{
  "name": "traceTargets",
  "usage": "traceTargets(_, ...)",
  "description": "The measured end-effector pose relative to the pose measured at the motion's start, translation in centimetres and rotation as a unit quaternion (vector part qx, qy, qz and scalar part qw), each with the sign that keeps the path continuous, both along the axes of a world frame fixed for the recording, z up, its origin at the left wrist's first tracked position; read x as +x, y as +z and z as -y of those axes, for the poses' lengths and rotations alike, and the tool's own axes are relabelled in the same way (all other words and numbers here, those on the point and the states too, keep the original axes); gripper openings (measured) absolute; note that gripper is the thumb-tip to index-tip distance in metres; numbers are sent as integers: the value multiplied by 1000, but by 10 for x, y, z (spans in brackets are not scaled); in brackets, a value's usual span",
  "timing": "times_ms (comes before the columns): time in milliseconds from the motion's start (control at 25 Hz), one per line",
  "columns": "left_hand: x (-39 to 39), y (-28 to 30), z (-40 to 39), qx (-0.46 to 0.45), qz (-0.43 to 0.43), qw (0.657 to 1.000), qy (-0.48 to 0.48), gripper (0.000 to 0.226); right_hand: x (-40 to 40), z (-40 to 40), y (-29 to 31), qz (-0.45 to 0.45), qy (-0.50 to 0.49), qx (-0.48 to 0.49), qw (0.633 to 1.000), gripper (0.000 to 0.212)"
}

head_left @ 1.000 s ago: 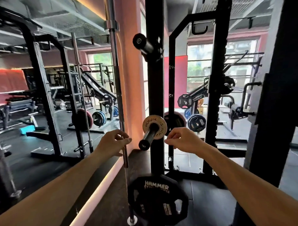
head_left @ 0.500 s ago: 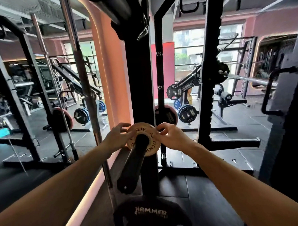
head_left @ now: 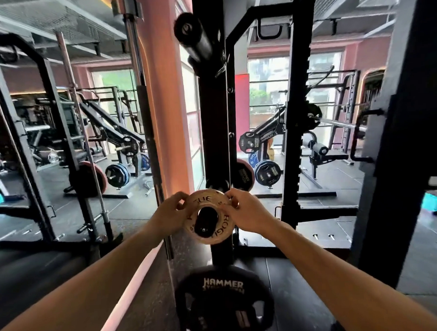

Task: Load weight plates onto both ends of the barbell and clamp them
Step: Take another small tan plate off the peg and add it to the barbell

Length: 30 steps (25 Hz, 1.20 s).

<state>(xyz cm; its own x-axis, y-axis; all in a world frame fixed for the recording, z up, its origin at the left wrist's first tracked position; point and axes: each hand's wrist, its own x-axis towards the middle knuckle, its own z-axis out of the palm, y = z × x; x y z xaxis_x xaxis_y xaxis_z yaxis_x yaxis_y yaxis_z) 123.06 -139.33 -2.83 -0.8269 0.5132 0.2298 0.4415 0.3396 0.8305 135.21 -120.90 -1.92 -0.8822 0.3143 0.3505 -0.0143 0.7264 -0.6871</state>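
Observation:
A small tan weight plate (head_left: 211,236) marked ROGUE sits around a black storage peg (head_left: 206,221) on the rack upright, near the peg's end. My left hand (head_left: 171,214) grips its left rim and my right hand (head_left: 246,212) grips its right rim. Below it a large black Hammer Strength plate (head_left: 224,301) hangs low on the same upright. A barbell (head_left: 339,122) rests on a rack at the right, in the background.
The black rack upright (head_left: 213,116) stands straight ahead with another peg (head_left: 193,37) high up. A vertical bar (head_left: 146,118) stands to its left beside a mirror. Another black post (head_left: 395,159) is close on the right. Loaded plates (head_left: 267,172) lie on the floor beyond.
Both hands went from reaching beside the peg to gripping the small plate's rim. The plate has slid along the peg toward me, up to its end.

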Motion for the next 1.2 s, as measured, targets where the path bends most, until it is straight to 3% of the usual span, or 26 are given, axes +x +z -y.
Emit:
traceTargets(200, 91, 7, 51, 46, -21, 999, -20, 13, 89, 59, 7, -7, -8, -32, 999, 11)
traceTargets(360, 166, 28, 43, 63, -44, 995, -68, 11, 175, 67, 30, -22, -51, -51, 997, 20)
traceTargets(920, 445, 60, -165, 135, 1, 949, -285, 10, 509, -77, 75, -45, -247, -29, 967, 23)
traceTargets(1200, 578, 69, -266, 169, 21, 944, -283, 7, 640, -174, 89, -71, -251, 6, 965, 28)
